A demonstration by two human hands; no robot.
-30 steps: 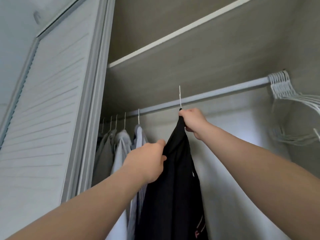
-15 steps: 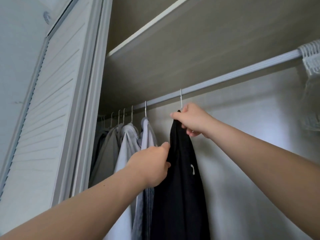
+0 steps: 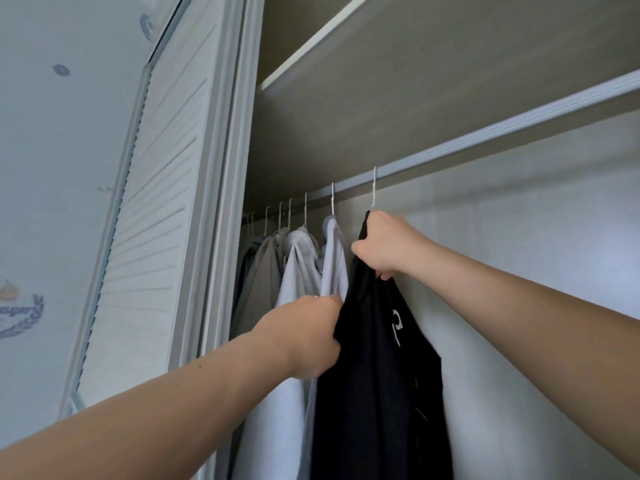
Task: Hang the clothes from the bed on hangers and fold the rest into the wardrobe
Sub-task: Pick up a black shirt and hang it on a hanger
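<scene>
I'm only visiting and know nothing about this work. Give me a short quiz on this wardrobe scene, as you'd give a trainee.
1. Which hand holds the black garment just under its hook? A) left B) right C) neither
2. True or false: the black garment hangs to the right of the pale shirts.
3. Fill in: the hook hangs from the ___.
Key: 1 B, the right hand. 2 True. 3 rail.
</scene>
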